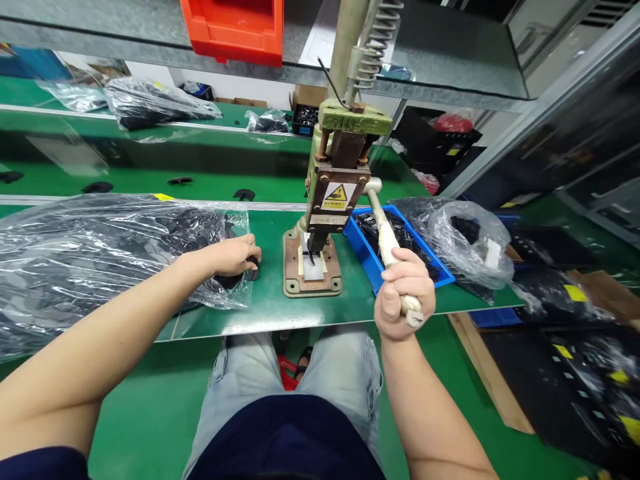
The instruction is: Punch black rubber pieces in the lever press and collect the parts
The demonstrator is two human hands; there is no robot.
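Observation:
My right hand (405, 293) is wrapped round the pale, tape-covered lever (383, 230) of a green hand press (334, 180). A small black piece (311, 257) shows under the ram, on the metal plate of the press base (293, 288). My left hand (235, 257) is closed on a dark curved plastic part (254, 268) at the mouth of a large clear plastic bag (100, 267). More black parts (197, 230) fill that bag. My left fingertips are partly hidden behind the hand.
A blue tray (367, 257) of black pieces stands right of the press, beside a clear bag (463, 233). Dark curved parts (244, 194) lie spread along the green conveyor behind. An orange bin (235, 30) rests on the shelf overhead.

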